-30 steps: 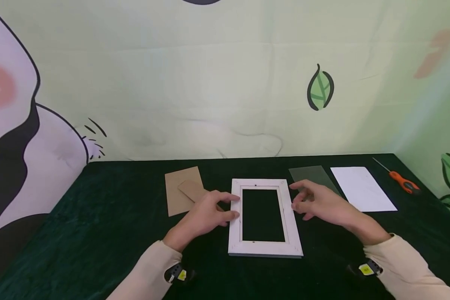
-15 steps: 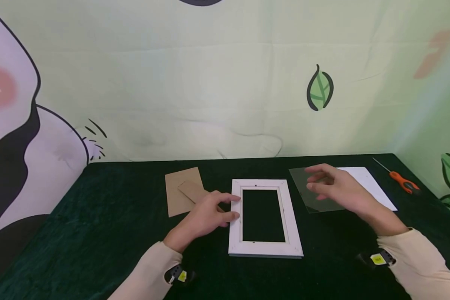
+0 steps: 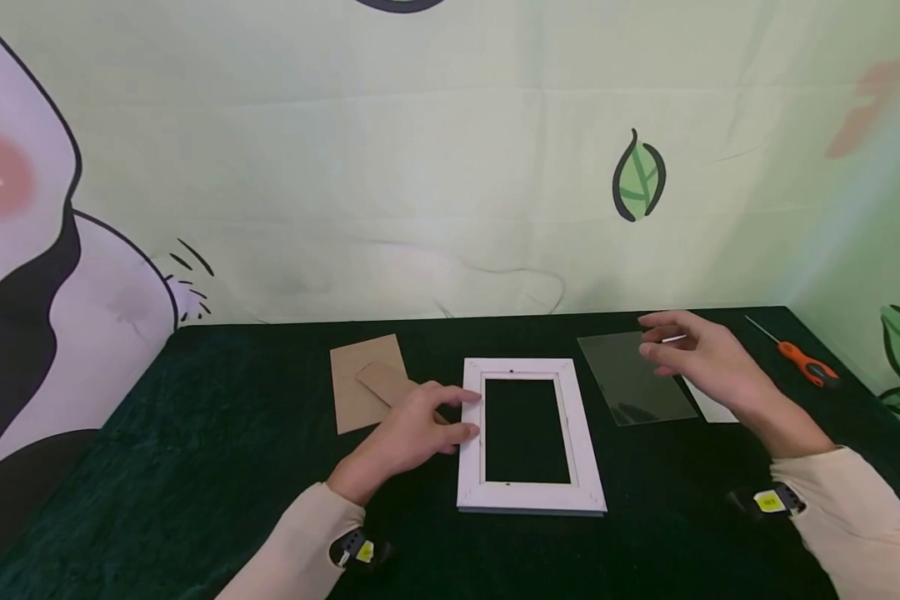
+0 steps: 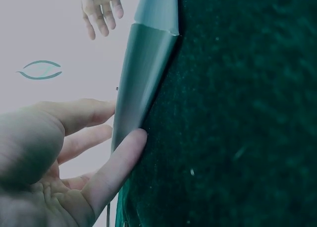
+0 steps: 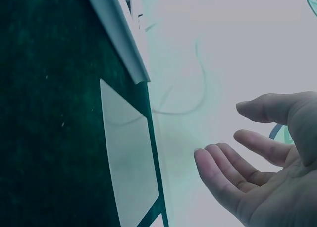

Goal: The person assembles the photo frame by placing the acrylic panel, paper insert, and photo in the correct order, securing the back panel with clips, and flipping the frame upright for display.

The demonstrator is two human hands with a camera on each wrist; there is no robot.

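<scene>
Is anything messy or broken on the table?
Nothing looks broken or spilled. The one untidy bit: the small brown strip lies crooked across the brown card, left of the white frame. The clear sheet lies flat.

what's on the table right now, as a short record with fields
left hand: left hand rests on the left edge of the white frame
right hand: right hand hovers open above the clear sheet
paper: white paper, partly hidden by the right hand
left of frame: brown cardboard
far right: orange screwdriver
surface: green cloth
</scene>
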